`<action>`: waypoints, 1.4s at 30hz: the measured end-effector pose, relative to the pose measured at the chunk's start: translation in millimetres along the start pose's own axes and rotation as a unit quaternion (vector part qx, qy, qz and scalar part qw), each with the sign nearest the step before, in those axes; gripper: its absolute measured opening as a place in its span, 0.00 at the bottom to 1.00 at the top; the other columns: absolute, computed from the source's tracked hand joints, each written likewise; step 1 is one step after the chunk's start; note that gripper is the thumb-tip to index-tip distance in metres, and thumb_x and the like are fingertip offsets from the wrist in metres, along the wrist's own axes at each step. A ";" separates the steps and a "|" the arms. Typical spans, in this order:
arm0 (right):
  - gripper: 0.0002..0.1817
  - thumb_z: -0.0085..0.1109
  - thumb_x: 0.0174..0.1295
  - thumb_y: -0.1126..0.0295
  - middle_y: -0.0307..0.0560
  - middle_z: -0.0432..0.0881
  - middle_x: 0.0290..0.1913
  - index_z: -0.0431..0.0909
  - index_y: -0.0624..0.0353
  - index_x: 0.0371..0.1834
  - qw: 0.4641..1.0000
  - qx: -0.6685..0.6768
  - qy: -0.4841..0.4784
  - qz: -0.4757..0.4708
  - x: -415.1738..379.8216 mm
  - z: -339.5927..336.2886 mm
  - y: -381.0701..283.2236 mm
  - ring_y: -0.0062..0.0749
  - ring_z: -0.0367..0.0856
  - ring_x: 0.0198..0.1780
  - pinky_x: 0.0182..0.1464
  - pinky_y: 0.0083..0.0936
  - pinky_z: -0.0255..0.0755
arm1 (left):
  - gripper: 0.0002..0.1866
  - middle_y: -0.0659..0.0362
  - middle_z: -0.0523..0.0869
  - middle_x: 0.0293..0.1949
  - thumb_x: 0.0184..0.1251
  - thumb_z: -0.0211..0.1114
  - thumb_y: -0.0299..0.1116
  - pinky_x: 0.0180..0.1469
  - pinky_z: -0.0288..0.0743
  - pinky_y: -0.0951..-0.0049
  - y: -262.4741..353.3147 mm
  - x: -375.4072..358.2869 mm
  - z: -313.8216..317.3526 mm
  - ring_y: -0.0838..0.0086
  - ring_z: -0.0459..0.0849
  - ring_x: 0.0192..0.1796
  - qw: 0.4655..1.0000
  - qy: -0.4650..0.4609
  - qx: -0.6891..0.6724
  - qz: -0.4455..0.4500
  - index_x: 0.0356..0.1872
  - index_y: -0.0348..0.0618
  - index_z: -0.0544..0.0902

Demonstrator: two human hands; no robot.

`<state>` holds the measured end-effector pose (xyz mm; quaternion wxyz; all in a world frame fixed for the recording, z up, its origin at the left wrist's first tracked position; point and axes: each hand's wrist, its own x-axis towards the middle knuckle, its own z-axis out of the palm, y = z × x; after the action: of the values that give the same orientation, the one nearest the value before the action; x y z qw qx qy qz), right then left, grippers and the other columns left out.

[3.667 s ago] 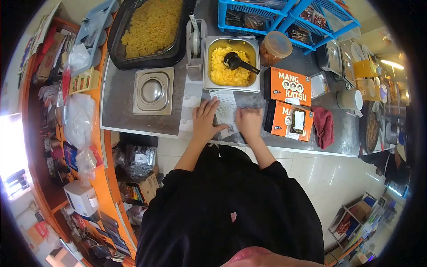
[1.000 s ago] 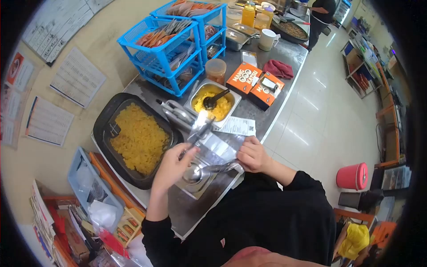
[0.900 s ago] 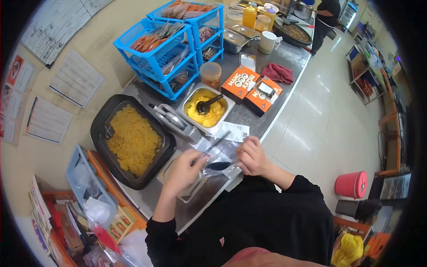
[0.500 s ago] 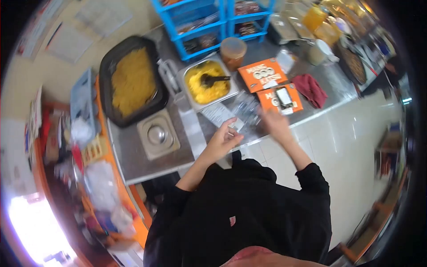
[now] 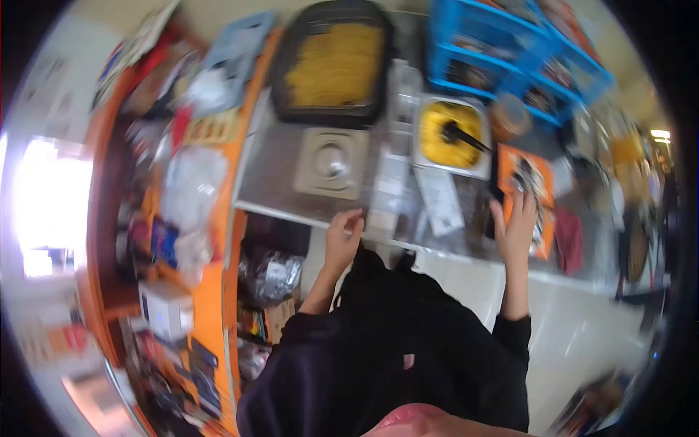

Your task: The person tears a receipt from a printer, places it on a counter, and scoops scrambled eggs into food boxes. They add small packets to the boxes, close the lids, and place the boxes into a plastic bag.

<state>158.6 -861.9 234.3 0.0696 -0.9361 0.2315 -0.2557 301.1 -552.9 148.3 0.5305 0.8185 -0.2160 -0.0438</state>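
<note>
Head view, motion-blurred. The left hand (image 5: 342, 237) rests at the near edge of the steel counter (image 5: 277, 175), fingers curled, holding nothing visible. The right hand (image 5: 515, 224), fingers spread, lies on one of two orange boxes (image 5: 526, 173). Behind stand one lidded steel pan (image 5: 331, 162), one tray of noodles (image 5: 336, 62), one pan of yellow filling (image 5: 445, 135) and one receipt (image 5: 443, 200).
</note>
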 end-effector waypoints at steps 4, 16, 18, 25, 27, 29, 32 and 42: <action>0.20 0.64 0.54 0.61 0.53 0.76 0.41 0.75 0.61 0.45 0.898 0.295 -0.288 -0.153 -17.0 55.3 -118.9 0.51 0.74 0.44 0.47 0.40 0.67 | 0.12 0.49 0.79 0.42 0.57 0.63 0.27 0.51 0.70 0.63 -41.7 52.8 -131.3 0.58 0.78 0.48 0.933 0.241 0.262 0.051 0.42 0.38 0.79; 0.11 0.54 0.60 0.70 0.53 0.76 0.45 0.74 0.62 0.45 0.671 0.471 -0.406 -0.403 14.9 247.8 -478.0 0.48 0.76 0.47 0.50 0.37 0.70 | 0.13 0.55 0.80 0.49 0.52 0.61 0.24 0.56 0.69 0.59 -211.6 102.8 -423.5 0.62 0.78 0.52 0.893 0.242 0.332 -0.184 0.41 0.42 0.84; 0.13 0.55 0.59 0.72 0.55 0.75 0.47 0.73 0.63 0.46 0.700 0.531 -0.287 -0.382 14.2 278.1 -549.3 0.49 0.75 0.49 0.53 0.39 0.68 | 0.14 0.54 0.81 0.45 0.52 0.58 0.21 0.48 0.73 0.65 -198.9 105.9 -434.3 0.63 0.80 0.46 0.916 0.275 0.256 -0.141 0.41 0.41 0.84; 0.08 0.59 0.55 0.70 0.50 0.75 0.35 0.74 0.63 0.33 0.835 0.326 -0.225 -0.381 25.3 358.8 -658.7 0.47 0.73 0.42 0.47 0.41 0.66 | 0.24 0.51 0.77 0.46 0.50 0.56 0.17 0.50 0.71 0.67 -189.2 92.1 -438.4 0.59 0.77 0.48 0.904 0.341 0.253 -0.058 0.52 0.44 0.80; 0.06 0.59 0.54 0.71 0.48 0.74 0.32 0.74 0.62 0.29 0.811 0.380 -0.185 -0.405 30.7 357.2 -640.3 0.46 0.73 0.40 0.44 0.39 0.66 | 0.29 0.51 0.74 0.52 0.48 0.57 0.17 0.57 0.66 0.62 -182.1 83.5 -438.5 0.57 0.72 0.55 0.909 0.309 0.273 -0.062 0.56 0.47 0.78; 0.05 0.59 0.54 0.72 0.47 0.74 0.31 0.74 0.60 0.28 0.801 0.418 -0.152 -0.401 42.3 338.8 -623.8 0.46 0.73 0.38 0.41 0.37 0.65 | 0.33 0.52 0.71 0.59 0.46 0.59 0.17 0.64 0.59 0.56 -162.9 75.5 -435.1 0.53 0.66 0.62 0.919 0.240 0.309 -0.054 0.60 0.50 0.75; 0.03 0.56 0.57 0.73 0.47 0.75 0.32 0.74 0.60 0.29 0.788 0.493 -0.121 -0.348 66.3 278.0 -608.0 0.43 0.73 0.35 0.36 0.33 0.65 | 0.34 0.53 0.65 0.66 0.44 0.63 0.20 0.68 0.48 0.47 -151.6 78.5 -406.2 0.49 0.57 0.68 0.903 0.162 0.386 -0.096 0.60 0.51 0.75; 0.21 0.48 0.69 0.62 0.38 0.77 0.20 0.76 0.63 0.21 0.721 0.549 -0.420 -0.051 211.7 160.3 -461.2 0.18 0.74 0.27 0.31 0.19 0.68 | 0.28 0.53 0.62 0.69 0.62 0.58 0.39 0.70 0.45 0.46 -65.4 96.7 -424.3 0.54 0.54 0.72 0.974 0.034 -0.141 0.172 0.65 0.50 0.67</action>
<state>585.3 -552.0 305.7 0.6479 -0.7561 -0.0503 0.0781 536.1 -208.6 289.3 0.6474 0.6869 -0.3269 0.0461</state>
